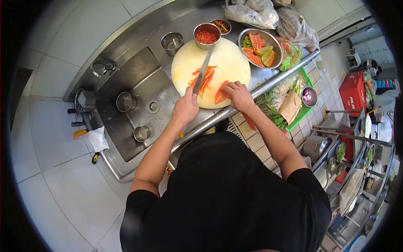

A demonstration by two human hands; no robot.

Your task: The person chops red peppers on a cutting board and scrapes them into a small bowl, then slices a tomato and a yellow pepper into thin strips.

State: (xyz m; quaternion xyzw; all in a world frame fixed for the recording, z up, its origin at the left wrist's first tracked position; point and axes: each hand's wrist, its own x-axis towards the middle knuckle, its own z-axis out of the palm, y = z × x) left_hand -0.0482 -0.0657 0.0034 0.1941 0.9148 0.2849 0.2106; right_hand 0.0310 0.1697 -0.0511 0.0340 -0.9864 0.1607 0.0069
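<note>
My left hand [185, 108] is wrapped round the handle of a knife [204, 70]. The blade points away from me over a round white cutting board [233, 63], across thin red pepper strips [206, 86]. A flat piece of red bell pepper [221, 93] lies near the board's front right edge, with the fingers of my right hand [240, 96] closed on it. Beyond the blade tip, a metal cup of diced red pepper [206, 37] stands at the board's far edge. Right of the board is a metal bowl [277, 49] of red and green pepper pieces.
A steel sink [138, 75] with a faucet [100, 68] and metal cups is on the left. Plastic bags [252, 14] lie at the back right. A green crate [303, 122] of vegetables sits below the counter's right edge, and metal racks [357, 134] stand farther right.
</note>
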